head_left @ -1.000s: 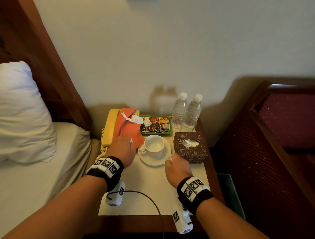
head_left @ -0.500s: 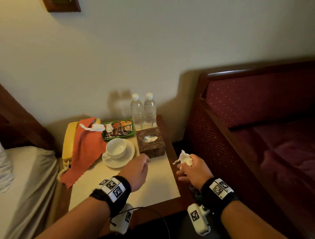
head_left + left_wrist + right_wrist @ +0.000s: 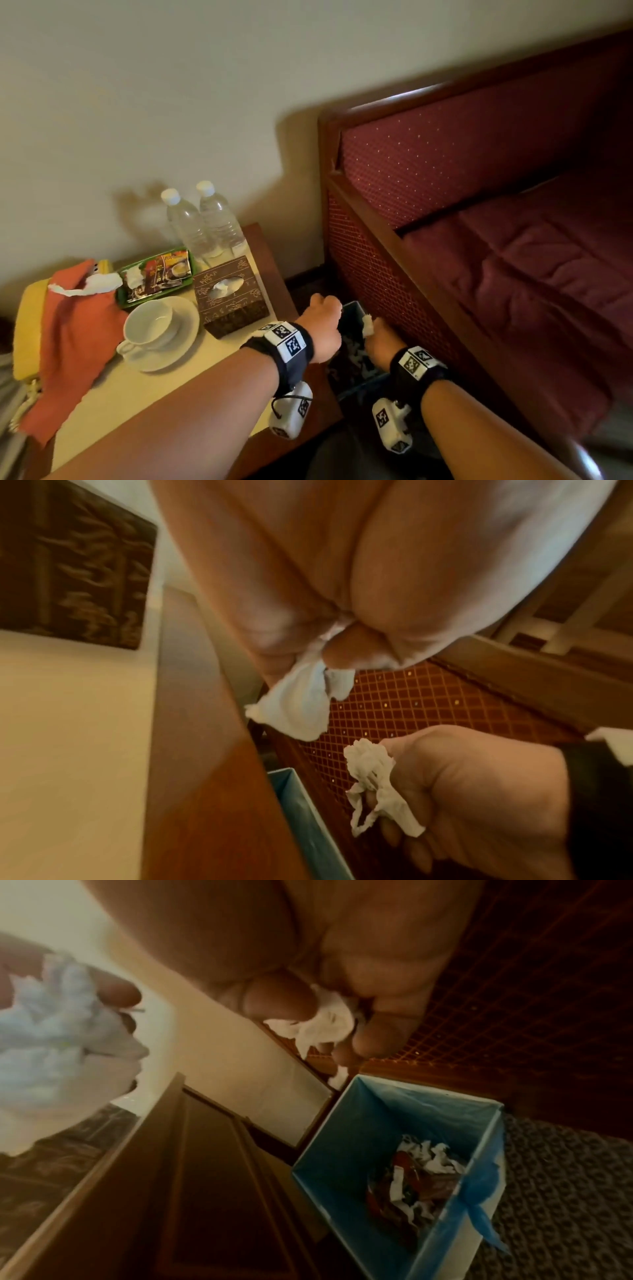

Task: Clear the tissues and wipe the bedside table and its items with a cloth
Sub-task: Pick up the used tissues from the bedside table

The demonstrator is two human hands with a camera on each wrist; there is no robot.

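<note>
My left hand (image 3: 322,322) grips a crumpled white tissue (image 3: 301,699) just past the right edge of the bedside table (image 3: 144,394). My right hand (image 3: 378,339) pinches another crumpled tissue (image 3: 368,324) (image 3: 325,1023) above the blue-lined waste bin (image 3: 394,1177) on the floor between table and sofa. The bin holds scraps of tissue and wrappers. On the table, an orange cloth (image 3: 75,342) drapes over a yellow telephone (image 3: 29,325), with a used tissue (image 3: 92,284) lying on it. Another tissue (image 3: 133,275) lies in the green tray (image 3: 156,274).
A white cup on its saucer (image 3: 157,329), a patterned brown tissue box (image 3: 229,294) and two water bottles (image 3: 205,222) stand on the table. A red wooden-framed sofa (image 3: 479,222) flanks the bin on the right. The floor is dark carpet (image 3: 565,1191).
Both hands left the table and swung right, each carrying a tissue; they now hang lower, over the bin. The view turned right toward the sofa.
</note>
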